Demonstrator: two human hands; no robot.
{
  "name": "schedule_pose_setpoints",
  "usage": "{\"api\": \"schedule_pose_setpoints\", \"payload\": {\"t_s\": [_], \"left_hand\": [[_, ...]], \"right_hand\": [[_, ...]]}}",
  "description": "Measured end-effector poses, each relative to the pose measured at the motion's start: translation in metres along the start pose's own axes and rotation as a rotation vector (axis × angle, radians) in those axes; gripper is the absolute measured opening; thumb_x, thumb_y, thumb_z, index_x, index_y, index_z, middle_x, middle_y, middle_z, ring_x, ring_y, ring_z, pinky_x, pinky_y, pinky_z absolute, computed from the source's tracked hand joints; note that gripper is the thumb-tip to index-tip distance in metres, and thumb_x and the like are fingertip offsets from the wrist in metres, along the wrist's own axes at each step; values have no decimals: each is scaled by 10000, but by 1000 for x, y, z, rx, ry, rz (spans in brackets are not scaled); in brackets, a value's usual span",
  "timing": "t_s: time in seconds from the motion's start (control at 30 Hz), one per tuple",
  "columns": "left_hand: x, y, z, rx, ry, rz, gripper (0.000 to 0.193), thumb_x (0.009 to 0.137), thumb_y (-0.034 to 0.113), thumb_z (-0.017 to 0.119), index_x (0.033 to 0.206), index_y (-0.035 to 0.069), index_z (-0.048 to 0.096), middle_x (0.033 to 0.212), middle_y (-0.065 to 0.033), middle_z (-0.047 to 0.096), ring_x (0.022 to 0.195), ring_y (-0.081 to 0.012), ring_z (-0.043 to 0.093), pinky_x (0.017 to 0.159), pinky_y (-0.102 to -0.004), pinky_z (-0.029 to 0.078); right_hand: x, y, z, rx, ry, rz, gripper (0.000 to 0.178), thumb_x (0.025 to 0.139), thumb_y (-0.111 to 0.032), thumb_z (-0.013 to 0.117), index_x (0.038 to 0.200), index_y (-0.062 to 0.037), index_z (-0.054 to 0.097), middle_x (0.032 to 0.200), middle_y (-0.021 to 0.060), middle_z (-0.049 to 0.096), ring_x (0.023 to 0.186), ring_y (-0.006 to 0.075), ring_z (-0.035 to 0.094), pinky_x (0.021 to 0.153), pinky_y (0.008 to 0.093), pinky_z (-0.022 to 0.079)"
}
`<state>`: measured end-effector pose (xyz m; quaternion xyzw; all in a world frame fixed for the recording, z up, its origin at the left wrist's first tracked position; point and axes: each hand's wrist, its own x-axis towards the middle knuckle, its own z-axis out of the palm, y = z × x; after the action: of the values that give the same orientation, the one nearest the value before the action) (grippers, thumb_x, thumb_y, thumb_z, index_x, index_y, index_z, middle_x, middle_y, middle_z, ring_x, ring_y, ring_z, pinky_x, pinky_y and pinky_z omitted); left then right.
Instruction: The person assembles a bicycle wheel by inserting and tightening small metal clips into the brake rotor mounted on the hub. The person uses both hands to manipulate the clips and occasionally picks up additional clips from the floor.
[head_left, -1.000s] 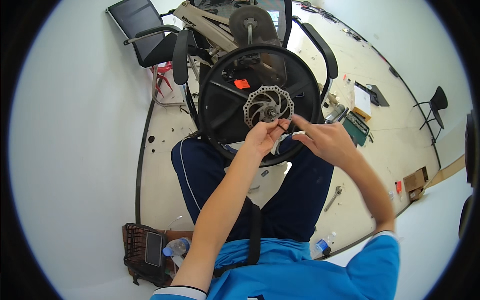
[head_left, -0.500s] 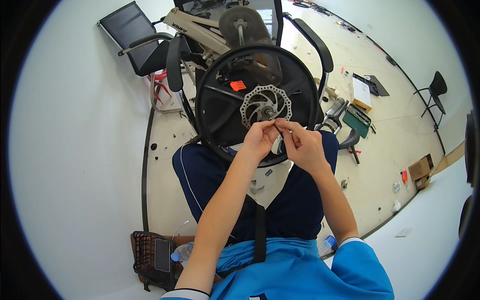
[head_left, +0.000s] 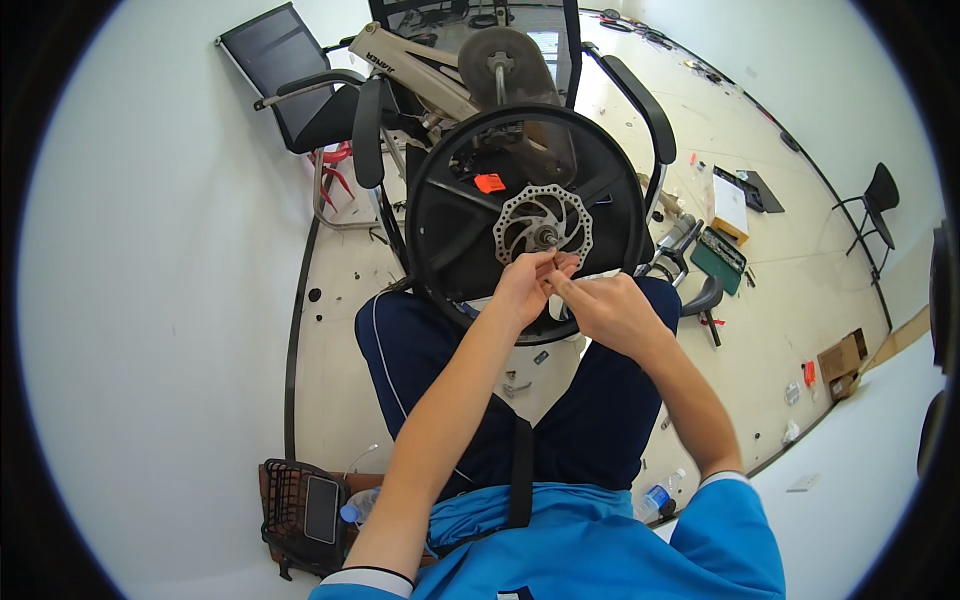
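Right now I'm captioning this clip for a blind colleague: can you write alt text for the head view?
Both hands, left hand and right hand, meet fingertip to fingertip just below the silver brake disc of a black bicycle wheel standing before the seated person's knees. A black office chair and scattered tools lie around on the floor.

The round silver metal brake disc point(head_left: 543, 225) with holes is looking shiny and hard. The big black wheel point(head_left: 455, 215) around it is looking like smooth, dull plastic. The black office chair point(head_left: 300, 85) is showing soft matt cloth on its seat. The pale floor point(head_left: 335, 330) is shining smooth and a bit glossy. The blue shirt point(head_left: 590, 555) is looking like smooth cloth, and the dark blue trousers point(head_left: 410, 355) are looking soft and matt. The black wire basket point(head_left: 290, 505) is looking like thin metal.
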<state>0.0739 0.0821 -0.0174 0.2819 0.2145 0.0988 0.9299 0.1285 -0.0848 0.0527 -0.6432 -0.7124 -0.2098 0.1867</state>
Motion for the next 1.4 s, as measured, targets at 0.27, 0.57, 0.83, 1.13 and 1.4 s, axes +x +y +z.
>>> {"api": "schedule_pose_setpoints", "payload": {"t_s": [0.27, 0.57, 0.83, 1.13, 1.4], "left_hand": [[-1, 14, 4, 354, 38, -7, 172, 937, 146, 708, 984, -16, 672, 905, -103, 705, 875, -185, 696, 825, -282, 579], [10, 9, 8, 148, 74, 8, 158, 994, 46, 558, 1084, -79, 592, 1078, -206, 681, 975, -248, 700, 892, -321, 605], [12, -1, 2, -84, 46, 17, 169, 982, 8, 537, 1120, -85, 563, 1131, -220, 662, 1075, -295, 684, 977, -348, 578], [9, -1, 4, -169, 56, 38, 184, 1000, 7, 531, 1143, -98, 580, 1123, -182, 680, 999, -206, 706, 898, -247, 601], [0, -1, 4, -181, 13, 15, 196, 1005, -2, 495, 1166, -89, 567, 1142, -175, 667, 1019, -225, 700, 910, -280, 600]], "right_hand": [[4, 9, -35, -404, -283, -530, 245, 738, -127, 659, 917, 38, 635, 521, -9, 472, 448, 135, 591, 391, 290, 435], [3, 25, -40, -405, -253, -535, 124, 723, -102, 663, 721, 0, 592, 500, -1, 484, 443, 182, 599, 395, 304, 437], [-25, -12, -10, 326, 313, 352, 496, 753, -248, 893, 1194, -94, 726, 473, 18, 369, 383, 134, 374, 416, 287, 301], [-17, -26, 22, 263, 552, 369, 346, 783, -14, 785, 1125, -14, 733, 492, 23, 387, 382, 114, 382, 410, 264, 327], [-19, 16, 8, 171, 220, 90, 259, 806, 0, 665, 1043, -96, 708, 633, 68, 623, 522, 240, 622, 491, 344, 496]]}}
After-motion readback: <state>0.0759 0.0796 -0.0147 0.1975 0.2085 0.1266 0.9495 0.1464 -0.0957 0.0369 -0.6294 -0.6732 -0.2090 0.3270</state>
